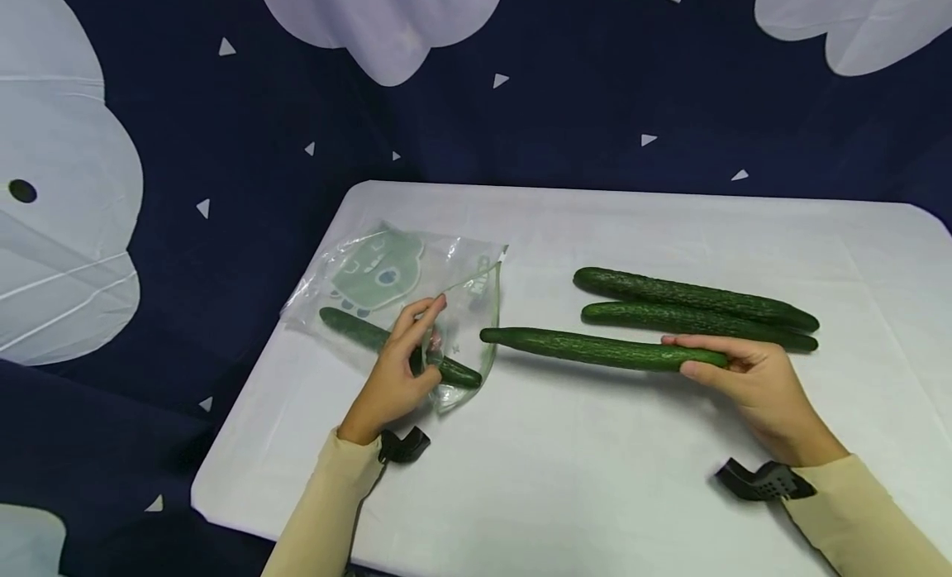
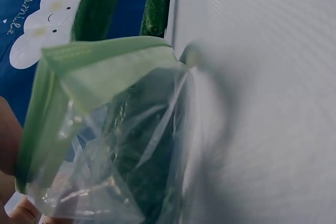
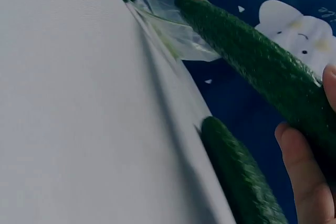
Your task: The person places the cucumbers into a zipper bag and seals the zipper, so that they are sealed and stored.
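My right hand [image 1: 762, 391] grips a long green cucumber [image 1: 587, 349] near its right end, thumb in front and fingers behind. The cucumber's narrow left tip points at the mouth of a clear zip bag [image 1: 476, 312] with a green-edged opening. My left hand [image 1: 394, 379] pinches the bag's edge with thumb and fingers, and the mouth gapes toward the right, as the green zip strip [image 2: 110, 51] shows in the left wrist view. Inside the bag lies another cucumber [image 1: 353, 327], partly hidden behind the left hand.
Two more cucumbers, a rear one [image 1: 695, 296] and a front one [image 1: 669, 317], lie side by side on the white table [image 1: 565, 478], just behind the right hand. A dark blue cloth [image 1: 565, 114] with white clouds hangs behind the table.
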Demonstrator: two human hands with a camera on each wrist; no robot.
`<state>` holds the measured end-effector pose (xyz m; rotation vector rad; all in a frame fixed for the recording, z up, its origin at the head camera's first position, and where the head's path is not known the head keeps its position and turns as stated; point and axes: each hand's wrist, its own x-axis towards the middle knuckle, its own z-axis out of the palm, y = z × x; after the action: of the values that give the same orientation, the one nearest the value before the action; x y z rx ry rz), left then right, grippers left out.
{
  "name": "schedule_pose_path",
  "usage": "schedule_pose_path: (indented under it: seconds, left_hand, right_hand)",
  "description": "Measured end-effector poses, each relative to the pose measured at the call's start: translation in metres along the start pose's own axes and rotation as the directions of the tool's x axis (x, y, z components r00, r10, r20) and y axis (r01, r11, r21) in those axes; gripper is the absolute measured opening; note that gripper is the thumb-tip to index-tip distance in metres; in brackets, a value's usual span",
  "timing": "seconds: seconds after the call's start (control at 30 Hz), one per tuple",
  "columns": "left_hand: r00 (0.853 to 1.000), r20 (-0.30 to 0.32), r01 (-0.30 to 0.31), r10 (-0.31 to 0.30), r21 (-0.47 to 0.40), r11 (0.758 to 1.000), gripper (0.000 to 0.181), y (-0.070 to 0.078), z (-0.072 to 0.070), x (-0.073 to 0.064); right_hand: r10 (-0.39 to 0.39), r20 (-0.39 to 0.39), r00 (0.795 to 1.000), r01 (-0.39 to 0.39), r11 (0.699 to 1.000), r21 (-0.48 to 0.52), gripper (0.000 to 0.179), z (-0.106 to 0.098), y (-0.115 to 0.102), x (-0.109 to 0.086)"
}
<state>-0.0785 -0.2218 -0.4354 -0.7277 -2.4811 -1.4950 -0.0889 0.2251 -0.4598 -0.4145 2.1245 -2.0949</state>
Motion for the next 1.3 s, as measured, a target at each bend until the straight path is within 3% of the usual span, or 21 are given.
schedule_pose_path:
  seconds: [0.2, 0.4, 0.63, 0.87, 1.3]
  left_hand:
    - [1.0, -0.012, 0.001, -0.001, 0.019, 1.0, 0.097, -0.028, 0.002, -0.003]
    - [1.0, -0.018, 0.004, -0.005, -0.041, 0.999, 0.101, -0.035, 0.003, -0.003]
    - [1.0, -0.027, 0.012, -0.014, -0.066, 0.998, 0.098, -0.027, 0.004, -0.002]
    - [0.999, -0.015, 0.033, -0.034, -0.07, 0.997, 0.093, 0.005, -0.002, 0.0]
    - [1.0, -0.02, 0.009, -0.011, -0.062, 0.998, 0.093, 0.008, -0.001, 0.0]
  right_hand:
    - [0.051, -0.046, 0.998, -0.055, 0.993, -0.106, 0.04, 0.025, 0.004, 0.015]
    - [0.058, -0.066, 0.996, -0.067, 0.987, -0.149, 0.041, 0.045, 0.006, 0.024]
    - [0.067, -0.081, 0.994, -0.078, 0.986, -0.148, 0.041, 0.063, 0.009, 0.031]
    - [0.088, -0.07, 0.994, -0.097, 0.984, -0.146, 0.043, 0.084, 0.011, 0.039]
    - [0.074, -0.04, 0.996, -0.077, 0.993, -0.086, 0.039, 0.128, 0.018, 0.057]
